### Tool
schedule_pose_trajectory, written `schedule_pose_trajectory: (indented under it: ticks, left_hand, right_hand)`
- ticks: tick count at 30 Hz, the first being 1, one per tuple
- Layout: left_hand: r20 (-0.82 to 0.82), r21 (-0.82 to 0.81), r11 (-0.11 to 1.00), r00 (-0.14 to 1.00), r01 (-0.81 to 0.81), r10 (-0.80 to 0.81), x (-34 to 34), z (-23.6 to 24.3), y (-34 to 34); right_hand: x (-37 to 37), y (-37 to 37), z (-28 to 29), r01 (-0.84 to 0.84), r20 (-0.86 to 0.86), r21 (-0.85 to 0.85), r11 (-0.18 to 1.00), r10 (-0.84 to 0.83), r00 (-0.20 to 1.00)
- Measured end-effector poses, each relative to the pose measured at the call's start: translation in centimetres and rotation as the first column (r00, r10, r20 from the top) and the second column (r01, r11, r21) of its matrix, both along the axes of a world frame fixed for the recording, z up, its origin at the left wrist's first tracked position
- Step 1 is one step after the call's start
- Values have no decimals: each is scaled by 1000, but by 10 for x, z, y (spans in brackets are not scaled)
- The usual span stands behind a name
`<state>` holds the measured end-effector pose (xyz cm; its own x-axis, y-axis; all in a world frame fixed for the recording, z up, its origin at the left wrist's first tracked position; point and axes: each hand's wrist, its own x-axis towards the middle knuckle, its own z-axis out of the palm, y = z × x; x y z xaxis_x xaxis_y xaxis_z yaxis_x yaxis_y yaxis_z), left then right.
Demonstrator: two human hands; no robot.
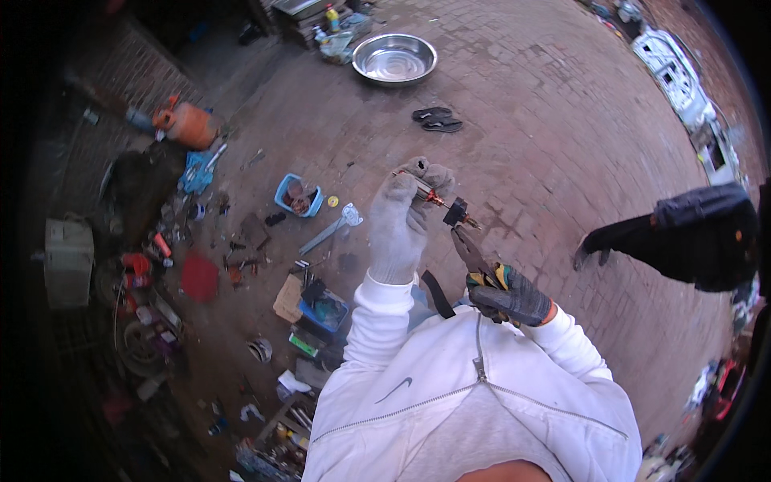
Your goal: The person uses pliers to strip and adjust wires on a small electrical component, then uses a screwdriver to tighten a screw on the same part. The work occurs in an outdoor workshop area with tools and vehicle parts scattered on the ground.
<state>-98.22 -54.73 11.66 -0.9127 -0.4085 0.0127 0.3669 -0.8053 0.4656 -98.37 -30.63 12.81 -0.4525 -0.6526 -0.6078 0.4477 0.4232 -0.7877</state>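
Note:
My left hand, in a pale grey glove, is closed around a motor armature with a silvery body, copper windings and a thin shaft. A black block sits on the shaft, which sticks out to the right. My right hand, in a dark glove with yellow patches, grips dark metal pliers. Their jaws point up and reach close to the shaft end. Whether they touch it I cannot tell. The handles are mostly hidden by the fingers.
On the brick floor lie a blue basket of coppery scraps, a metal wrench-like bar, black slippers and a steel basin. Tools and an orange gas cylinder crowd the left. Another person stands at the right.

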Motion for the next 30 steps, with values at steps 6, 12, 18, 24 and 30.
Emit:
schedule_pose_trajectory:
  ticks: [6, 12, 18, 24, 30]
  left_hand:
    - [74, -49, 997, 996, 62, -58, -13, 10, 42]
    - [77, -245, 936, 967, 253, -241, -31, 21, 116]
    - [86, -629, 719, 945, 297, -315, -17, 65, 196]
    - [49, -830, 500, 925, 247, -376, 36, 127, 263]
    - [-149, -951, 307, 936, -47, -320, 60, 152, 323]
  right_hand:
    - [27, 27, 22, 174, -148, 103, 979, -158, 976]
    - [41, 110, 17, 241, -85, -71, 968, -246, 965]
    - [78, 215, 28, 446, 232, -417, 792, -382, 895]
    - [110, 301, -3, 523, 542, -730, 439, -92, 835]
    - [125, 341, -26, 460, 473, -838, 292, -32, 881]
